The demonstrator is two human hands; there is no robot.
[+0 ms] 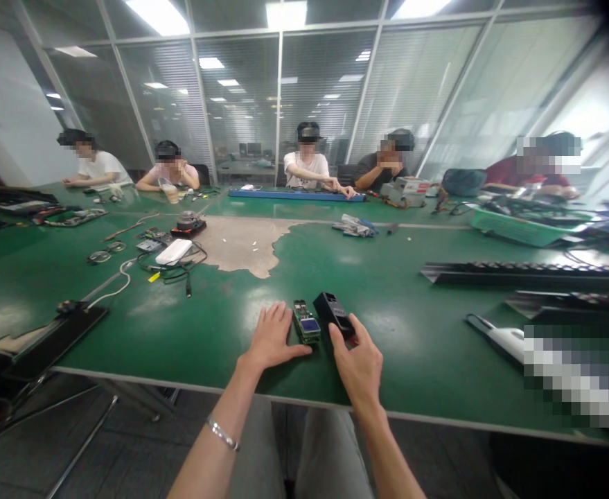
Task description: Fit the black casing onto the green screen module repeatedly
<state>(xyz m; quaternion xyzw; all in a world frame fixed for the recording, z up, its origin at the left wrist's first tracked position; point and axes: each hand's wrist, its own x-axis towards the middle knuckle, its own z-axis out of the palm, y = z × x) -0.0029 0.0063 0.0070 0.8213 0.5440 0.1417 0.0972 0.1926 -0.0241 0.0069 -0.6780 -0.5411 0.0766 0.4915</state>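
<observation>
On the green table in front of me lies a small green circuit board (305,323) with a little display screen on it. My left hand (273,337) rests flat on the tabletop just left of the board, fingers spread and the thumb pointing toward its near end. To the board's right is a black plastic case (331,313), tilted a little. My right hand (357,357) grips the near end of this case, thumb on its left side and fingers on its right. Whether the case is lifted off the table I cannot tell.
A white power bank (174,252) with black cables lies ahead left, near eyeglasses (107,252). Gloves (355,226) lie further back. On the right are black metal rails (533,273) and a green basket (530,225) of parts. Several people sit along the far side.
</observation>
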